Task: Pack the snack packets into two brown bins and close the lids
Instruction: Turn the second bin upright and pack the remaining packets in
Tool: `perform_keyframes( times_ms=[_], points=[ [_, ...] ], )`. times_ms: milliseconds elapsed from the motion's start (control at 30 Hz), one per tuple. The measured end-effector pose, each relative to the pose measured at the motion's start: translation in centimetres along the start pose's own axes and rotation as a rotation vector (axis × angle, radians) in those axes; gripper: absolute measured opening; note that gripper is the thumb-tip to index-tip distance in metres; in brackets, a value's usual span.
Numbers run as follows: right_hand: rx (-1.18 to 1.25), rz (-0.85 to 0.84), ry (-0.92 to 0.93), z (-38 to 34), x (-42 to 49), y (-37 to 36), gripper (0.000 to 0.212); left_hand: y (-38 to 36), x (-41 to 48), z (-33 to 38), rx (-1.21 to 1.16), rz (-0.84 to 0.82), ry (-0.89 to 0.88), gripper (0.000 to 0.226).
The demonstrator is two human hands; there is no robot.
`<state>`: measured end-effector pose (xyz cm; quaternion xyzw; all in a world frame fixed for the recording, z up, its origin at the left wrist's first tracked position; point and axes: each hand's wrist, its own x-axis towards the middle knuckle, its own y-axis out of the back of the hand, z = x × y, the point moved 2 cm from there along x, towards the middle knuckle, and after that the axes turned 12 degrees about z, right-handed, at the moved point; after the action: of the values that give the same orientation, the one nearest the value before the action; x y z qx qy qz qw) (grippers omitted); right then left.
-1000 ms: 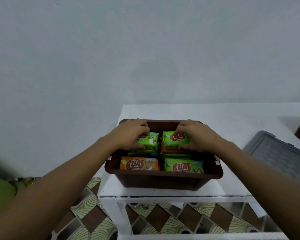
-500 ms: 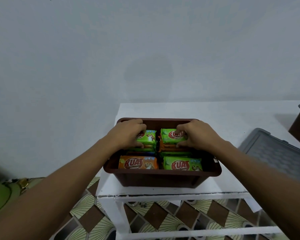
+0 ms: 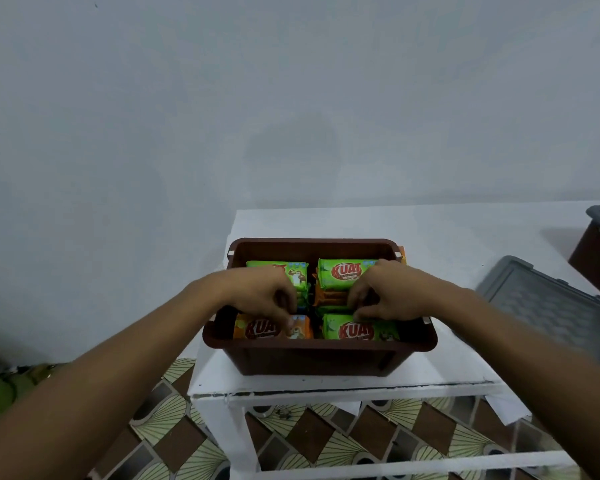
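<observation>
An open brown bin [image 3: 319,346] stands on the near left part of a white table [image 3: 471,233], filled with several green and orange snack packets. My left hand [image 3: 257,292] reaches into the bin, its curled fingertips pinching the top edge of the front orange packet [image 3: 257,330]. My right hand [image 3: 392,292] curls its thumb and fingers at the top edge of the front green packet [image 3: 357,332]. Two green packets [image 3: 343,271] lie uncovered in the back row. Packets under the hands are partly hidden.
A grey lid [image 3: 548,306] lies on the table to the right of the bin. A second brown bin [image 3: 596,251] with a grey lid on it shows at the far right edge. The wall stands close behind the table; patterned floor tiles lie below.
Both hands have slid from the back row of green packets toward me onto the front row. The back green packets are now uncovered.
</observation>
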<state>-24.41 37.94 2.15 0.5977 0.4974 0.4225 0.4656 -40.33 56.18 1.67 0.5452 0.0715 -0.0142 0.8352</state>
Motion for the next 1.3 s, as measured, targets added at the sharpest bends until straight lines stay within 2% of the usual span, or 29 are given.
perform_keyframes(
  times_ms=[67,200,267,333,467,567,633,733,800,900,1000,1100,1300],
  points=[
    [-0.029,-0.072,0.025,-0.2,0.0,-0.1,0.02,-0.5,0.0,0.2,0.046,-0.069,0.026,0.029],
    [0.024,-0.136,0.045,0.1,0.1,0.3,0.019,-0.2,0.0,0.2,0.01,-0.1,0.055,0.028],
    [0.09,-0.097,0.051,0.5,0.1,0.6,0.018,0.1,0.3,0.1,0.016,-0.104,0.053,0.03],
    [0.163,0.035,0.038,1.4,0.1,1.2,0.015,0.6,1.0,0.3,-0.022,-0.076,0.036,0.026],
    [0.341,0.415,-0.035,4.2,-0.6,2.7,0.011,2.3,3.7,1.8,-0.039,0.121,-0.072,0.015],
    [0.387,0.586,-0.132,8.0,-1.3,3.1,0.017,3.2,6.8,3.4,-0.139,0.337,-0.096,0.014],
    [0.388,0.596,-0.227,11.0,-1.7,2.4,0.02,3.7,8.9,4.3,-0.148,0.443,-0.122,0.012],
    [0.219,0.438,-0.33,15.6,-1.9,0.2,0.012,4.0,12.5,4.9,-0.147,0.502,-0.119,0.013],
    [0.124,0.351,-0.358,17.9,-1.7,-1.5,0.015,4.0,15.1,5.0,-0.116,0.479,-0.101,0.014],
    [0.074,0.284,-0.327,20.5,-0.6,-3.5,0.035,3.4,19.5,4.6,-0.047,0.387,-0.06,0.009],
    [-0.15,0.175,-0.307,22.5,0.6,-4.9,0.047,2.7,23.1,3.8,-0.003,0.276,0.003,0.011],
    [-0.262,0.198,-0.346,25.0,1.0,-4.9,0.048,1.9,26.1,3.1,0.045,0.153,0.031,0.019],
    [-0.241,0.274,-0.517,28.8,-0.3,-3.5,0.043,-0.1,30.0,2.9,0.148,-0.122,0.003,0.037]
  ],
)
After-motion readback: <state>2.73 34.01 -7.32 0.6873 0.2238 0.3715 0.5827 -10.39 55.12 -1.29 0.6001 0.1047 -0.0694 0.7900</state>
